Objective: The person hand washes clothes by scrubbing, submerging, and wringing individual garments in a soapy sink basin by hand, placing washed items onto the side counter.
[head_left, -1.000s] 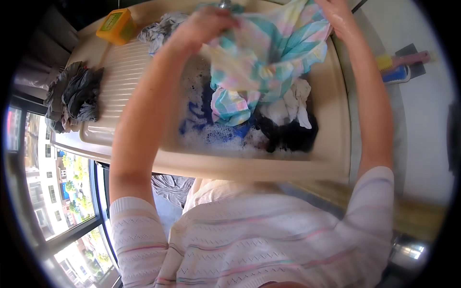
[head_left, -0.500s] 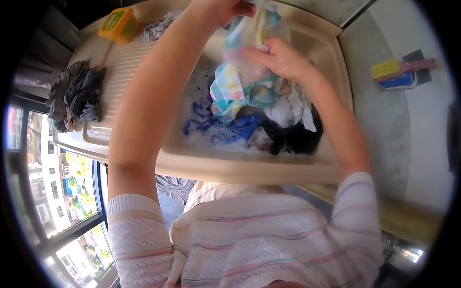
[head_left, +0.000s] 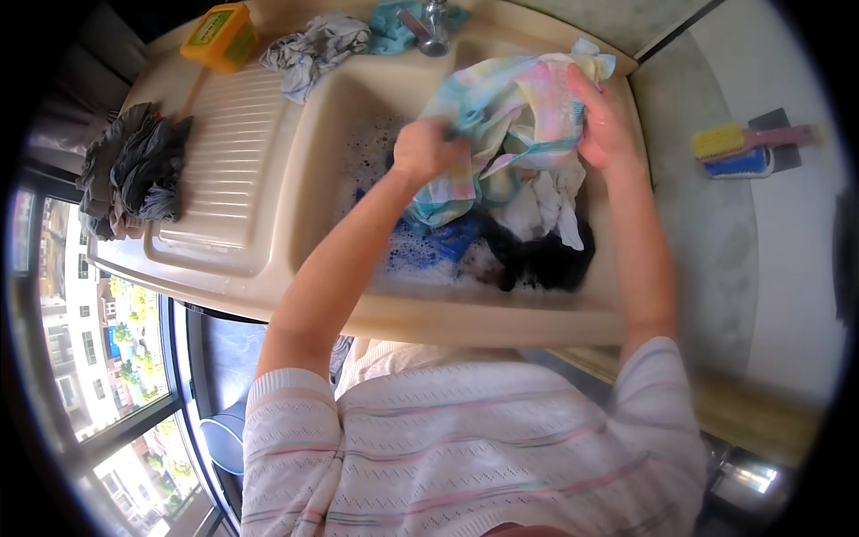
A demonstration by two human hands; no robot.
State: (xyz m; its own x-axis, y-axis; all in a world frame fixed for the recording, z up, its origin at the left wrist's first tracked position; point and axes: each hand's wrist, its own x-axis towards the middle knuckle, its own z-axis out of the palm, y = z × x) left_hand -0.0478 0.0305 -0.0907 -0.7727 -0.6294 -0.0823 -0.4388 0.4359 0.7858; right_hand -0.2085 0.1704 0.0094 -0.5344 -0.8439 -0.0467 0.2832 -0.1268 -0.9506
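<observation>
A pastel plaid garment (head_left: 546,107) is stretched between my two hands above the laundry sink (head_left: 304,179). My left hand (head_left: 428,150) is closed on its left side, fingers partly hidden by cloth. At the upper right, my right hand (head_left: 606,125) grips the other side, the thumb in front of the fabric. Directly below lie a white cloth (head_left: 542,208), a black cloth (head_left: 546,258) and a blue cloth (head_left: 455,236) in foamy water. The garment's lower folds hang close over them; I cannot tell whether they touch.
A ribbed washboard (head_left: 215,166) adjoins the basin on the left, with dark clothes (head_left: 134,170) at its edge. Behind are a yellow tub (head_left: 217,36), a grey cloth (head_left: 318,46), a teal cloth (head_left: 390,29) and a faucet (head_left: 434,31). Brushes (head_left: 738,148) hang on the right wall.
My hands have come down from near the faucet and spread apart, opening the garment out sideways. The faucet and the cloths behind are now uncovered.
</observation>
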